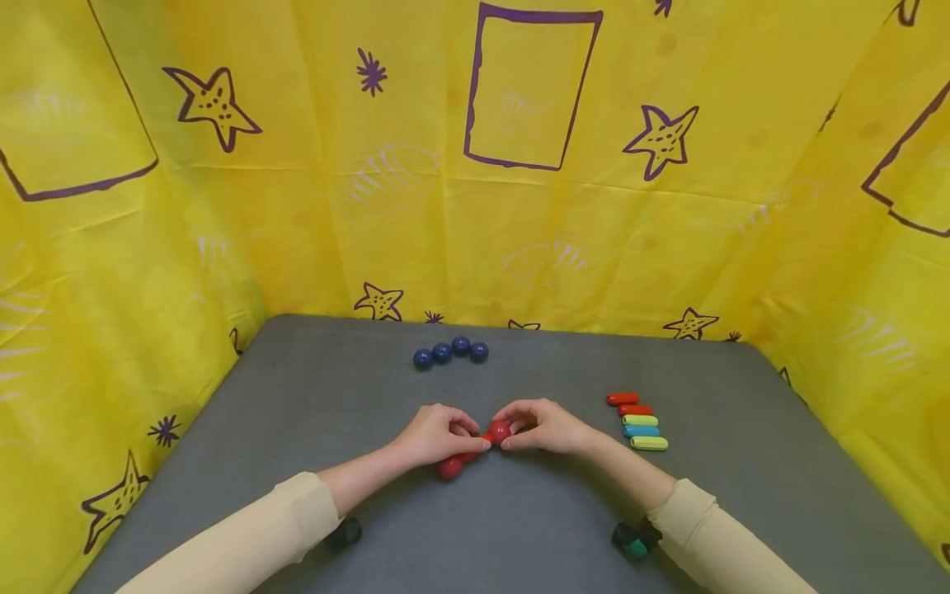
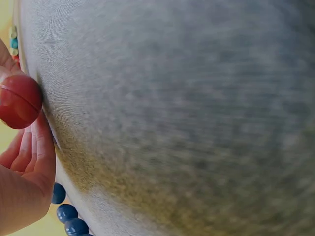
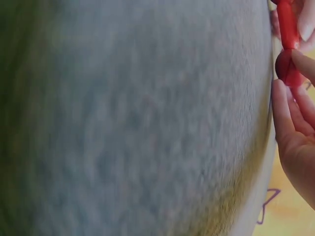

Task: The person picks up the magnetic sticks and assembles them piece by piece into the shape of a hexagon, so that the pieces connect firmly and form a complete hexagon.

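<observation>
A red rod with a red ball at each end lies in front of me, between my two hands. My left hand (image 1: 436, 433) pinches the rod between thumb and fingers and covers much of it. The near-left red ball (image 1: 449, 469) pokes out below that hand. It also shows large in the left wrist view. My right hand (image 1: 551, 426) holds the other red ball (image 1: 500, 431) between thumb and fingertips. In the right wrist view the red rod (image 3: 288, 24) meets this ball end to end.
Several dark blue balls (image 1: 442, 353) sit in a row at the back of the grey table (image 1: 334, 371). Several short rods, red, yellow-green and blue (image 1: 641, 431), lie to the right. Yellow patterned cloth (image 1: 416, 231) stands around the table's back and sides.
</observation>
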Action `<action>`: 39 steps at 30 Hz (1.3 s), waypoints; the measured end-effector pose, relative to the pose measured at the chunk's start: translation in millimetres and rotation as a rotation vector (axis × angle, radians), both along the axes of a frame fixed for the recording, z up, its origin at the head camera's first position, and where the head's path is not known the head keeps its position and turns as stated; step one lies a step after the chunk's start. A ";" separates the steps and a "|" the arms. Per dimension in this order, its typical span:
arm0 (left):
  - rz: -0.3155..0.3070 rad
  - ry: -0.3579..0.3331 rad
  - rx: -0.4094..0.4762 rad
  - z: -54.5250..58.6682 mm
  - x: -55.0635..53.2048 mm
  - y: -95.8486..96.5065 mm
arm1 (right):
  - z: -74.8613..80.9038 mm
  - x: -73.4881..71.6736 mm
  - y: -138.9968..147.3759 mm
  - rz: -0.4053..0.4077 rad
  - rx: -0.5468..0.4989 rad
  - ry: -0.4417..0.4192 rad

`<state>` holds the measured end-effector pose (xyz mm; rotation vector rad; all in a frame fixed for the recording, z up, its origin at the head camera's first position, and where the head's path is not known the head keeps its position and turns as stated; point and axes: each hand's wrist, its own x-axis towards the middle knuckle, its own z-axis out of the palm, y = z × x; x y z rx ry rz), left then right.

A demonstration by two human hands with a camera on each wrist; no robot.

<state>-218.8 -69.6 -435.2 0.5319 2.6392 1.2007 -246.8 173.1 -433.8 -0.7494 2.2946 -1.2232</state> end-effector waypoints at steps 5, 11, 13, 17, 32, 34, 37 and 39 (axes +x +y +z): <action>-0.021 0.000 -0.004 2.7 -0.3 3.5 | -0.4 4.2 -3.5 0.024 -0.042 -0.024; -0.026 -0.021 0.016 2.0 2.9 4.7 | 2.5 1.8 11.8 0.005 -0.050 -0.027; -0.022 -0.028 0.022 1.1 3.6 4.4 | 7.6 -2.2 30.5 -0.031 -0.029 0.031; -0.018 -0.037 0.027 0.1 3.6 4.3 | 19.9 -11.6 85.0 -0.173 0.077 0.230; -0.007 -0.034 0.032 -2.1 4.7 3.7 | 19.3 -28.3 175.1 -0.360 0.338 0.200; -0.007 -0.033 0.035 -1.6 4.9 3.7 | 18.6 -31.5 171.5 -0.351 0.351 0.229; -0.005 -0.030 0.038 -1.3 4.8 3.6 | 16.0 -36.6 161.2 -0.333 0.357 0.267; -0.003 -0.030 0.038 -1.7 4.7 3.5 | 14.3 -38.4 149.3 -0.293 0.337 0.282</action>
